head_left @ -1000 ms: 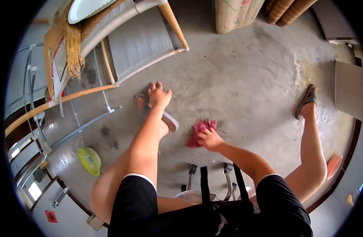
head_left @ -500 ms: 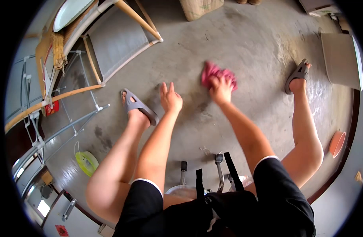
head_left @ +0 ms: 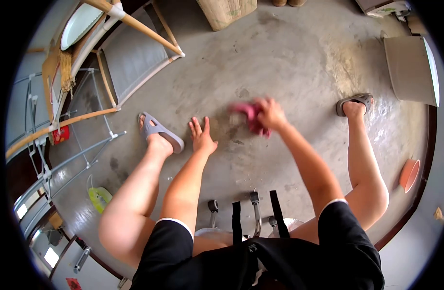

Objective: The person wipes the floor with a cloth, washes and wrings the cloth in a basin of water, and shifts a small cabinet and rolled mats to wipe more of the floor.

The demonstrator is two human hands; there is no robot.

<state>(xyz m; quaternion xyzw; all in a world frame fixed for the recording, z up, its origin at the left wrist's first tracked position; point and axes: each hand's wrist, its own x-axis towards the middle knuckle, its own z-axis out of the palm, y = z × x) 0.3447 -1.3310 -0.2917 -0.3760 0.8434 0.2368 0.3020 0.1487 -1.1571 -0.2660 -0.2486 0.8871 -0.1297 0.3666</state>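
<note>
A crumpled dark-pink cloth (head_left: pixel 253 116) lies against the concrete floor (head_left: pixel 299 58) in the middle of the view, its left end smeared by motion. My right hand (head_left: pixel 272 115) has its fingers closed on the cloth from the right side. To the left, my left hand (head_left: pixel 202 137) is held low over or on the floor with fingers spread and nothing in it; whether it touches the floor I cannot tell. Dark damp-looking marks show on the floor around the cloth.
My sandalled feet stand wide, the left sandal (head_left: pixel 161 133) beside my left hand. A folding frame chair (head_left: pixel 135 48) and grey tube rack (head_left: pixel 77 159) fill the left. A bin (head_left: pixel 410 70) and orange bowl (head_left: pixel 410 176) stand right. Chair casters (head_left: pixel 255 197) sit below me.
My right hand has drawn the cloth nearer to me and slightly left. My left hand has shifted a little, its fingers spread wider. My right foot has turned and moved nearer.
</note>
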